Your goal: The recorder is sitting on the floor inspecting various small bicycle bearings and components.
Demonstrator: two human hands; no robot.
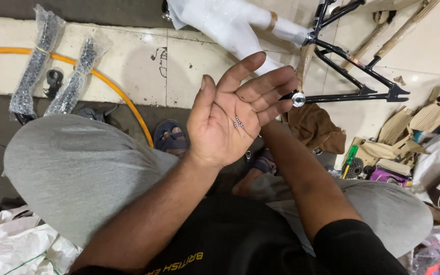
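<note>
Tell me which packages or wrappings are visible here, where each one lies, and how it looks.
Two clear plastic bags of dark chain: upper left on floor, long, narrow.
White foam wrap: top centre, around the black bicycle frame.
Brown paper wrappings: right side, crumpled.
White plastic sack: bottom left, crumpled.
Left hand: centre, open palm holding small steel balls.

Cream floor tiles (189,66) run across the upper view, glossy under even light, cracked at one joint; a dark strip (103,10) lies beyond them; an orange hose (120,94) curves over the tiles; left of the hose, two wrapped chains (34,66); right of it, a black frame (352,71), cardboard scraps (408,127) and a brown cloth (314,127).
</note>
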